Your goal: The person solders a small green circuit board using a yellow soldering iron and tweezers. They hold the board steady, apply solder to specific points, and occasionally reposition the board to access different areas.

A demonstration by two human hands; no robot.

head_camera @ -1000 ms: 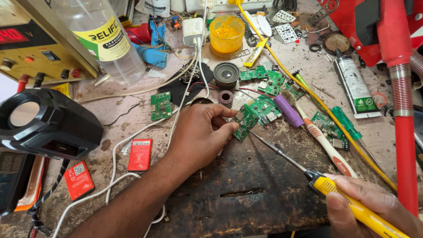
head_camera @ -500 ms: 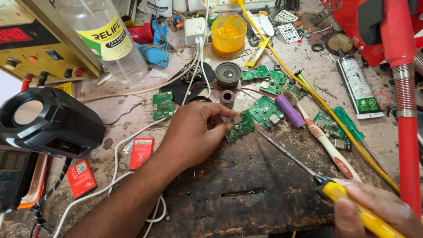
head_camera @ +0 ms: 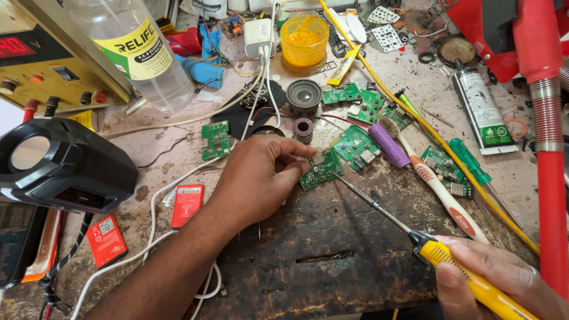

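Here the left hand pinches a small green circuit board by its near edge, flat on the scorched bench. The right hand is closed round a yellow soldering iron, tip at the board's corner. A light pinch could let the board skid. Just beyond lie more green boards, a purple cell and a toothbrush, crowding the iron's path.

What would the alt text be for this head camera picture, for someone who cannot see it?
On a cluttered, scorched workbench, a person's left hand pinches a small green circuit board while the right hand holds a yellow-handled soldering iron with its tip at the board's edge. Around them lie more green boards, a purple battery, a toothbrush, a jar of orange paste and white cables.
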